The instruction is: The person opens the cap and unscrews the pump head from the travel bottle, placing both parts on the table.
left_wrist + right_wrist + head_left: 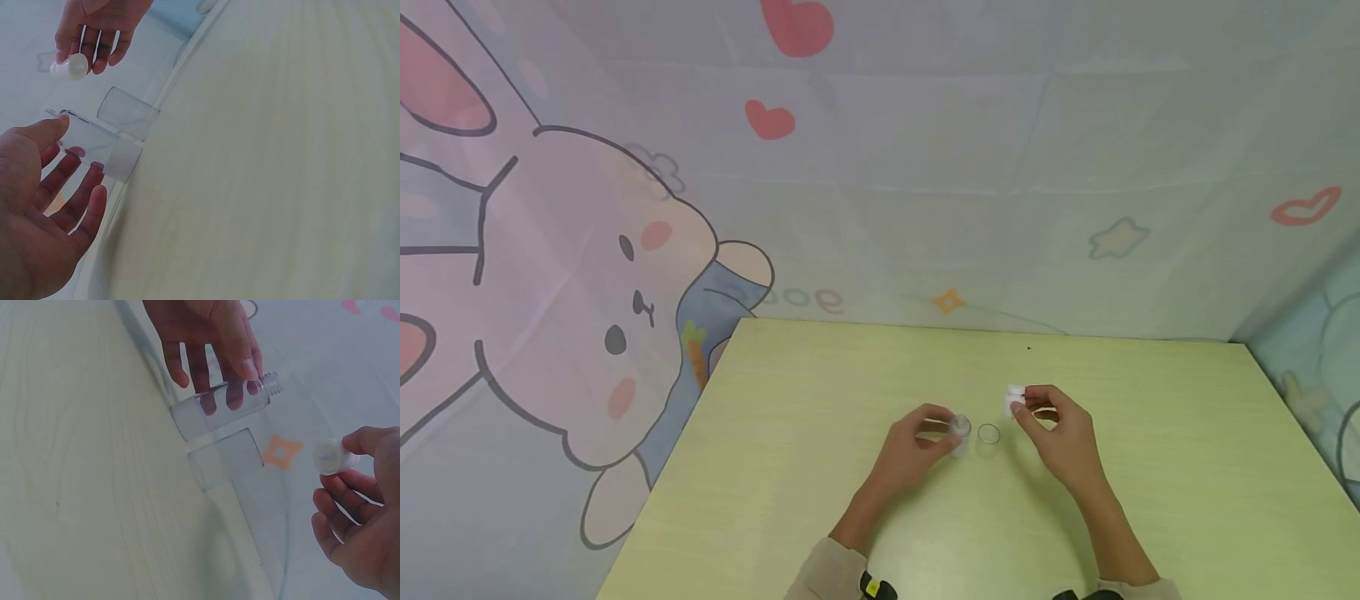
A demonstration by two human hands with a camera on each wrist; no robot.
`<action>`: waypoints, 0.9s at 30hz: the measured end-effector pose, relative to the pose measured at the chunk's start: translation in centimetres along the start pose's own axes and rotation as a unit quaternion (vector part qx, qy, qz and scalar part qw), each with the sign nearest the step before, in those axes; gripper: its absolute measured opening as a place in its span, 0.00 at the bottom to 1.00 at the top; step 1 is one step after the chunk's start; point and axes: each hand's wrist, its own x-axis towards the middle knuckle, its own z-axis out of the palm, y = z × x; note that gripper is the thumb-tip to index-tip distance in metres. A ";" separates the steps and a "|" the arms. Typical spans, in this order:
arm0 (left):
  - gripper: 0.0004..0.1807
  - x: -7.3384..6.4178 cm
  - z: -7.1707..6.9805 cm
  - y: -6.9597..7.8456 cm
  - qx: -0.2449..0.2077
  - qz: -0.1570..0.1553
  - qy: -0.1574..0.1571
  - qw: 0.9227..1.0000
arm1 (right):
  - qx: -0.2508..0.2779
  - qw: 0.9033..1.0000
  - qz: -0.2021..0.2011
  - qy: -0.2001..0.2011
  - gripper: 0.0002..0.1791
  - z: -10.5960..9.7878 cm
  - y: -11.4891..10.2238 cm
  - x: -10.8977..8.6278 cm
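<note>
A clear bottle [234,403] with a threaded neck and a white band at its base [123,159] stands upright on the table. My left hand [910,446] grips it, thumb on one side near the shoulder and fingers round the other. Right beside it stands a clear, open-topped plastic cover [988,437], untouched by either hand. My right hand [1063,437] pinches a small white cap-like piece [333,456] between thumb and fingers, above the table and right of the cover. In the left wrist view the round end of this white piece [70,67] shows.
The pale yellow-green table [760,467] spreads under both hands. Behind it hangs a cloth [925,167] printed with a rabbit, hearts and stars. A small dark speck [1029,348] lies near the table's back edge.
</note>
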 end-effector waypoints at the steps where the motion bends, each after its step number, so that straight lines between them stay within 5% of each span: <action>1: 0.15 0.0 0.0 0.0 0.000 0.001 0.000 1.000 | 0.000 1.000 0.000 0.000 0.14 0.0 0.0 0.0; 27: 0.15 0.0 -0.1 -0.1 -0.001 0.007 -0.002 1.000 | -0.019 1.000 0.011 -0.021 0.16 -0.3 0.3 0.0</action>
